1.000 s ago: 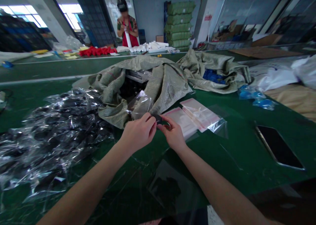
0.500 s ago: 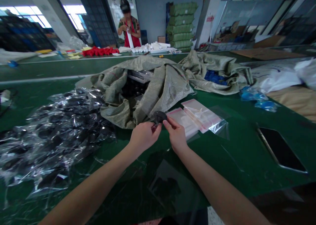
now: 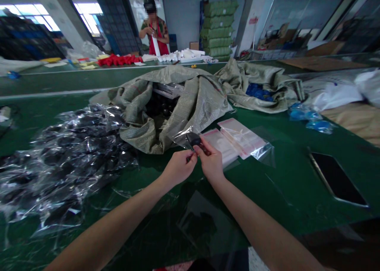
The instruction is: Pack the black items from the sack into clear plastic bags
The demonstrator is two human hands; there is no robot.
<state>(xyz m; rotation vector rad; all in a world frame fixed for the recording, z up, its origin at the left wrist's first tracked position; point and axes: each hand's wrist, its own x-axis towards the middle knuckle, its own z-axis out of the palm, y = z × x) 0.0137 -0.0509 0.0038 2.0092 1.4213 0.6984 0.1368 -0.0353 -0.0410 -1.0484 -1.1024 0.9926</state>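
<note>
Near the middle of the table, a clear plastic bag [image 3: 181, 136] with a small black rounded object [image 3: 194, 139] inside is held between my hands. My left hand [image 3: 179, 167] is closed, pinching the bag's near edge. Thumb and fingers of my right hand [image 3: 213, 162] grip the bagged black object from the right side. What exactly the object is, I cannot make out. Just right of my right hand lie stacks of flat clear plastic bags [image 3: 242, 138] with pinkish edge strips. Behind my hands, an open woven sack [image 3: 204, 100] holds more black pieces [image 3: 162, 106].
A heap of bagged black pieces [image 3: 74, 156] covers the left of the green table [image 3: 285, 164]. A phone [image 3: 338, 178] lies at the right. Another woven sack [image 3: 273, 79] holds blue pieces. Across the table, a person [image 3: 156, 33] handles a white item.
My left hand has moved down and right, from the black object to the bag's near edge. The clear bag now shows spread out to the left around the object.
</note>
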